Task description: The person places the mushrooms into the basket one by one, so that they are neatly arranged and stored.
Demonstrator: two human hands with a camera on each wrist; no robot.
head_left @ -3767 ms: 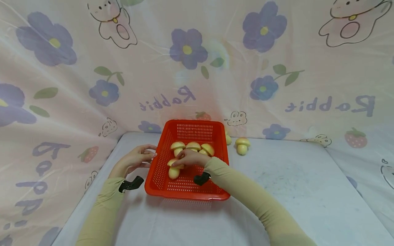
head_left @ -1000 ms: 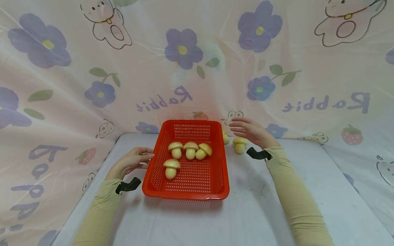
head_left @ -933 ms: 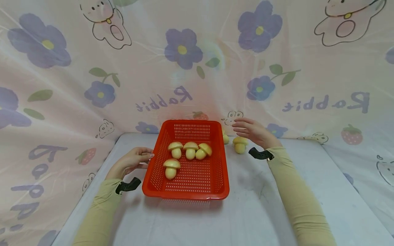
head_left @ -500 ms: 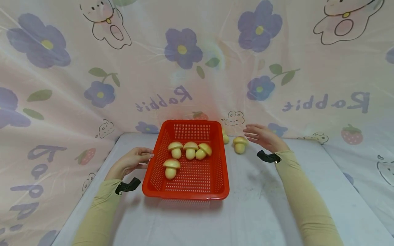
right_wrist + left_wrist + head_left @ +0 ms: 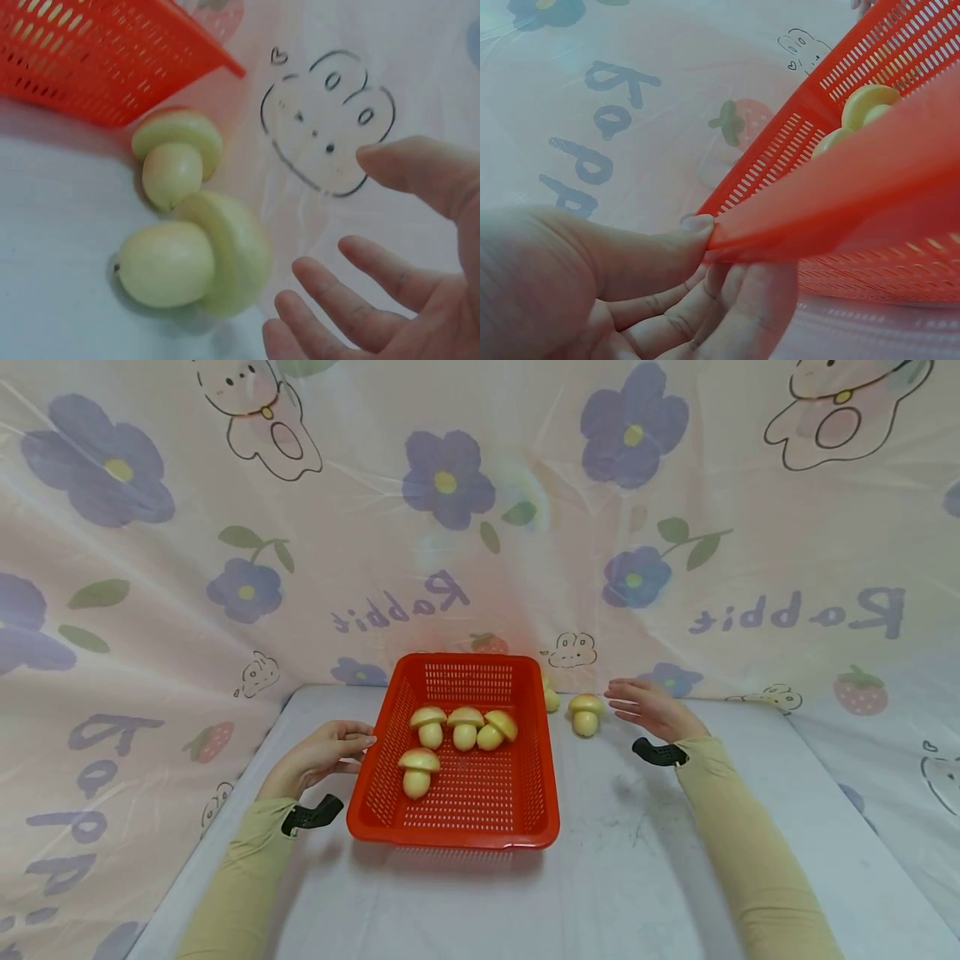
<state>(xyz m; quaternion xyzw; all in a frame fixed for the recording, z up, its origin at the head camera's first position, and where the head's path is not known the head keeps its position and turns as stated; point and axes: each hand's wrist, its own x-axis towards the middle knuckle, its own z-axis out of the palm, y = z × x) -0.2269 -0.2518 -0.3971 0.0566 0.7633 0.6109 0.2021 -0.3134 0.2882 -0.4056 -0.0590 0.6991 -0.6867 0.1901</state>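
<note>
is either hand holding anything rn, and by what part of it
The left hand pinches the red basket by its left rim, thumb above and fingers below. The right hand holds nothing.

Curtained-off work area, flower-and-rabbit printed sheeting (image 5: 360, 518), white tabletop (image 5: 465, 910)

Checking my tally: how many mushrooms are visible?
6. In the red basket: left mushroom, middle mushroom, right mushroom side by side, and front mushroom. On the table, right of it: inner mushroom and outer mushroom near the right hand. More could hide behind the basket.
</note>
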